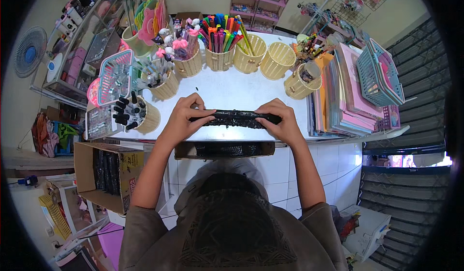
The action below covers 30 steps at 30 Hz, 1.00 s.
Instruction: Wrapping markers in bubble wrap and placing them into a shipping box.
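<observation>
Both hands hold a long black plastic-wrapped bundle (237, 117) level, just above the front part of the white table (203, 90). My left hand (185, 117) pinches its left end between thumb and fingers. At the right end, my right hand (277, 118) grips it the same way. The bundle's lower edge looks crinkled and ragged; what is inside is hidden. Below the table edge, an open cardboard box (177, 153) shows more black wrapped material. Another cardboard box (136, 182), at the lower left, holds several black wrapped packages (107, 171).
Woven plastic baskets of pens and markers (219, 59) line the table's back. A basket of black-capped items (150, 117) stands left of my left hand. Stacked paper and folders (348, 90) lie right, beside a blue plastic basket (377, 77).
</observation>
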Tool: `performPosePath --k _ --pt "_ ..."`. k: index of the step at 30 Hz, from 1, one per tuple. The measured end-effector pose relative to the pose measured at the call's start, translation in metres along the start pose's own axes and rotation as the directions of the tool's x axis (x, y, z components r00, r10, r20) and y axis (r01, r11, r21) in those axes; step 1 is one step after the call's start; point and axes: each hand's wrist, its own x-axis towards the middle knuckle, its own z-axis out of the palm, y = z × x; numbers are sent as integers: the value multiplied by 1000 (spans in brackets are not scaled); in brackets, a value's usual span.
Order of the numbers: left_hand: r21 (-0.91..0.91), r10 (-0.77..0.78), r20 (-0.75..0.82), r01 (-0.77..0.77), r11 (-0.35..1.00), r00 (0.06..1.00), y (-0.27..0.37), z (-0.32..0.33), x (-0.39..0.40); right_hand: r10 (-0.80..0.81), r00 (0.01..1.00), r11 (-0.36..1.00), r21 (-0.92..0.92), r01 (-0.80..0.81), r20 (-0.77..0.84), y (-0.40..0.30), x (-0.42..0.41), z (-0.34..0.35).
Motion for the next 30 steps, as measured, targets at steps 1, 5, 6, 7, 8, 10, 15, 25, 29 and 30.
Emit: performPosePath --k 1,5,6,7,8,10,15,25,29,30 --pt "-147 4 -39 -10 989 999 -2 3 1 -9 1000 1000 28 10 -17 1 0 1" --pt "-256 -43 -4 41 966 999 0 -2 3 -10 1000 998 57 11 -30 3 0 1" --pt "-254 -43 -5 41 966 999 -4 -4 4 -2 1000 998 59 4 -31 2 2 3" --pt "-223 -11 46 21 975 999 -11 -8 6 6 999 998 61 -4 -33 2 3 4" --pt "-193 20 98 -1 981 995 -14 -10 7 4 999 998 61 -2 -33 3 3 5" --pt "-165 50 94 -34 986 994 -11 -11 8 67 997 989 133 -63 -27 6 1 5" --pt "-139 72 90 -59 989 993 -6 -12 3 -52 997 997 47 55 -51 5 -6 6" --pt "9 -3 82 2 1000 997 8 -21 1 44 999 988 145 -44 5 1 -10 5" --pt "50 39 -41 -37 998 998 10 -6 6 47 999 983 176 -48 12 -3 -8 8" --pt "72 49 -89 -43 996 995 7 3 7 50 999 989 136 -49 -3 -4 -8 6"
